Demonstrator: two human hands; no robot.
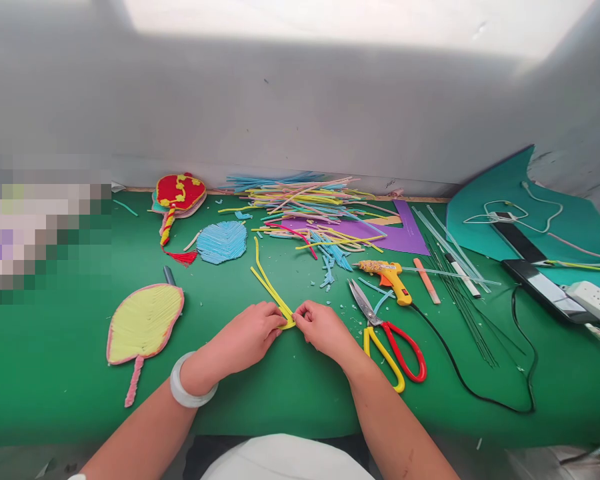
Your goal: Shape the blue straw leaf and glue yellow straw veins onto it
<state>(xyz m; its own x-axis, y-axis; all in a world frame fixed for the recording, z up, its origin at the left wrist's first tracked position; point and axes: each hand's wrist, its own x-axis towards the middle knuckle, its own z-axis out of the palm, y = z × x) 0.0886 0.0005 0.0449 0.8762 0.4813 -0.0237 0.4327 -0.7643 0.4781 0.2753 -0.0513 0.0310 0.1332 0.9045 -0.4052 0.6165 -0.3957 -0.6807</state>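
Several yellow pipe cleaners point(271, 288) are pinched between my two hands, low over the green table. My left hand point(255, 333) has its fingers closed on their lower ends from the left. From the right, my right hand point(323, 327) pinches the same ends with thumb and forefinger. The free ends fan up and away from me; the gripped ends are partly hidden by my fingers. Scissors point(375, 317) with one yellow and one red handle lie apart to the right of my right hand. A yellow leaf-shaped fan point(145, 323) with a pink edge and handle lies to the left.
A heap of coloured pipe cleaners point(300, 200) lies at the back, partly over purple sheet point(413, 230). A blue leaf shape point(223, 241) and red fan point(180, 190) sit back left. A yellow glue gun point(393, 277) trails its black cord point(460, 373) rightward, near thin wires point(460, 300).
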